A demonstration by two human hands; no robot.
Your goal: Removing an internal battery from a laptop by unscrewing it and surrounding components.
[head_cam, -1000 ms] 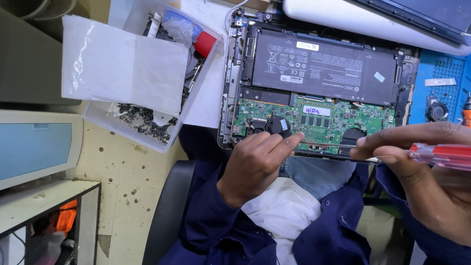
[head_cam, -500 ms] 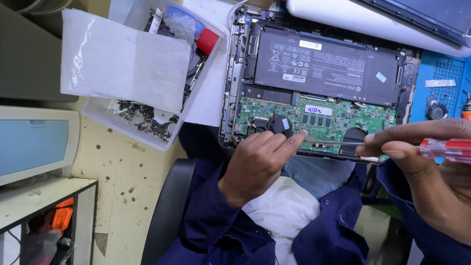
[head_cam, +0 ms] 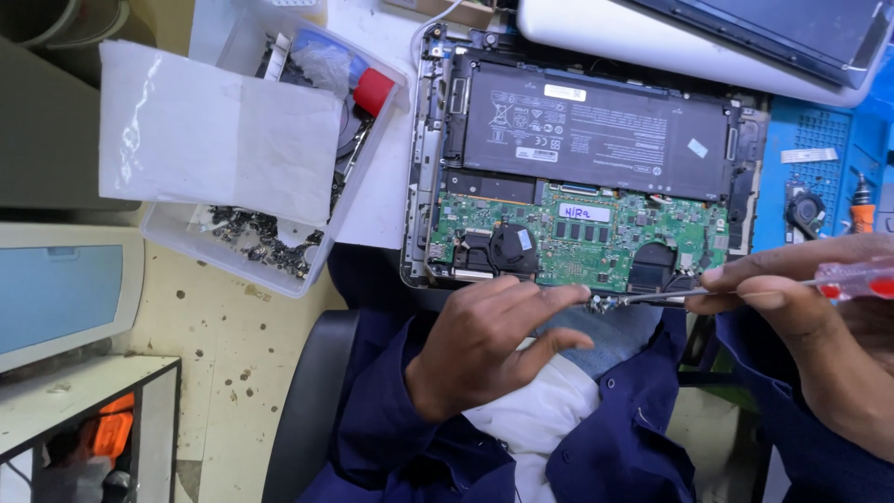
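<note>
Your left hand sits at 6 o'clock, fingers curled half closed, fingertips pressing the near edge of the opened laptop; whether it pinches anything small there, cannot tell. Your right hand comes in from 4 o'clock, clenched round a screwdriver with a clear red handle, thumb and forefinger pinching the shaft. The shaft runs level toward 9 o'clock and its tip meets the laptop's near edge just beside your left fingertips, at the bottom of the green board. The laptop lies back-cover off on the table, centre to 1 o'clock: a black battery fills the far half, the board with a black fan fills the near half. Its near edge overhangs your lap, dark blue sleeves and a white cloth under it. At 10 o'clock a clear plastic tub holds loose dark screws and bits, a red cap, and a white sheet lying over most of it; the tub is just beside the laptop's left edge, not touching as far as can be told. At 3 o'clock a blue mat touches the laptop's right side, with a small round part and an orange-handled tool on it. At 12 to 1 o'clock a second, pale device lies along the laptop's far edge. At 8 o'clock a pale monitor stands well apart from both hands.
</note>
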